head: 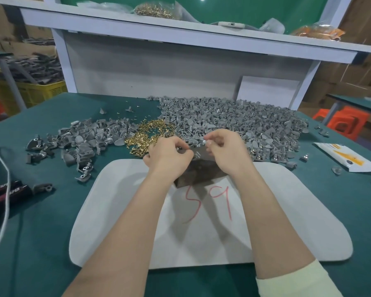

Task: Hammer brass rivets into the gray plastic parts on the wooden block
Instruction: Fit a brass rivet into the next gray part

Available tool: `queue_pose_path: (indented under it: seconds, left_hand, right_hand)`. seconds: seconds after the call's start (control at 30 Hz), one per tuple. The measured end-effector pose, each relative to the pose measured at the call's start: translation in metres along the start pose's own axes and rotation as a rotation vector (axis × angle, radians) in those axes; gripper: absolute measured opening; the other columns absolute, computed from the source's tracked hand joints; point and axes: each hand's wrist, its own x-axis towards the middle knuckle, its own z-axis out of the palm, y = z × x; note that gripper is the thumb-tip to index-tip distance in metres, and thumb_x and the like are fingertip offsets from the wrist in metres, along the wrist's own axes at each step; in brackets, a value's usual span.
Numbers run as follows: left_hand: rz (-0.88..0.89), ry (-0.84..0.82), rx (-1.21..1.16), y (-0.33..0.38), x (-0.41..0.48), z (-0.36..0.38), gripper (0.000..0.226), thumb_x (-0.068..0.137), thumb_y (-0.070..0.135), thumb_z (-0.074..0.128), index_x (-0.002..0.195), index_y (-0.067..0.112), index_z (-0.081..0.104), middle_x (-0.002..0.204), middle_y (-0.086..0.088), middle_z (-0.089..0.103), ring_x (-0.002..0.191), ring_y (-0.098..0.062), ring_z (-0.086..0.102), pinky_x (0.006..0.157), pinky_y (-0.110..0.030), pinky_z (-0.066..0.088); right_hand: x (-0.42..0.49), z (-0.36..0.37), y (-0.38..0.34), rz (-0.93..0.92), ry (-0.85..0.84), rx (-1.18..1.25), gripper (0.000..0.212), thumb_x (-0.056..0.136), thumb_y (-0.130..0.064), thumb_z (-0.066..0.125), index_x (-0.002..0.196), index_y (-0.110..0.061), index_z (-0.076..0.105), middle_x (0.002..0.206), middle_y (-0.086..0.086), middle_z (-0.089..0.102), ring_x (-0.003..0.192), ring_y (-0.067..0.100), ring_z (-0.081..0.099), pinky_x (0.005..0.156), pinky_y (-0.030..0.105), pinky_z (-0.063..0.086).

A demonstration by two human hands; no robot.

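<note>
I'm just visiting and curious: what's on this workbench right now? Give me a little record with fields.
Right hand: pinches a small gray plastic part
Left hand: fingers curled beside it; contents hidden
Beneath hands: dark wooden block on white mat
Supplies: heap of brass rivets; large pile of gray plastic parts
Surface: green table cover

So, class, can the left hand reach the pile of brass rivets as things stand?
Probably yes: the left hand is right beside the brass rivets, which lie loose on the green table with nothing between, though it may already hold something.
</note>
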Motion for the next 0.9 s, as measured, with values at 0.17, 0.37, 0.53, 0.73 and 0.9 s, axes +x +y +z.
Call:
queue_pose_path:
  seconds: [0.17,0.37,0.53,0.73,0.9]
  left_hand:
    - [0.028,-0.027,0.119,-0.001,-0.004,0.003,0.006,0.081,0.035,0.066,0.082,0.036,0.061,0.118,0.004,0.056,0.122,-0.027,0.038,0.086,-0.032,0.023]
    - [0.058,-0.017,0.145,-0.002,-0.002,0.004,0.009,0.084,0.033,0.064,0.08,0.037,0.057,0.117,0.003,0.059,0.12,-0.028,0.042,0.092,-0.035,0.03]
    - [0.059,-0.022,0.142,-0.003,-0.001,0.005,0.009,0.085,0.034,0.064,0.08,0.038,0.058,0.118,0.003,0.06,0.121,-0.029,0.041,0.09,-0.035,0.03]
    - [0.065,-0.013,0.138,-0.003,0.0,0.006,0.004,0.087,0.034,0.063,0.089,0.035,0.067,0.12,0.001,0.059,0.121,-0.029,0.039,0.089,-0.034,0.029]
    - [0.072,-0.007,0.127,-0.003,0.0,0.007,0.009,0.088,0.032,0.063,0.093,0.032,0.07,0.121,0.0,0.058,0.121,-0.03,0.039,0.082,-0.031,0.021]
  right_hand:
    - [0.0,0.006,0.004,0.018,-0.057,0.042,0.026,0.09,-0.004,0.056,0.075,-0.025,0.054,0.076,0.005,0.067,0.074,0.022,0.066,0.085,0.046,0.053]
    - [0.0,0.01,0.006,-0.065,-0.052,-0.104,0.023,0.084,-0.017,0.066,0.068,-0.032,0.058,0.075,-0.008,0.064,0.079,0.014,0.061,0.085,0.037,0.05]
    - [-0.002,0.012,0.005,-0.062,-0.082,-0.161,0.019,0.085,-0.022,0.067,0.069,-0.031,0.062,0.071,-0.009,0.065,0.073,0.013,0.061,0.076,0.032,0.05]
    - [-0.001,0.009,0.006,-0.065,-0.104,-0.263,0.018,0.085,-0.025,0.065,0.07,-0.034,0.06,0.076,-0.009,0.065,0.078,0.013,0.06,0.079,0.032,0.051]
    - [-0.002,0.007,0.003,-0.116,-0.121,-0.344,0.018,0.087,-0.023,0.062,0.072,-0.033,0.061,0.078,-0.009,0.062,0.079,0.011,0.057,0.078,0.027,0.048]
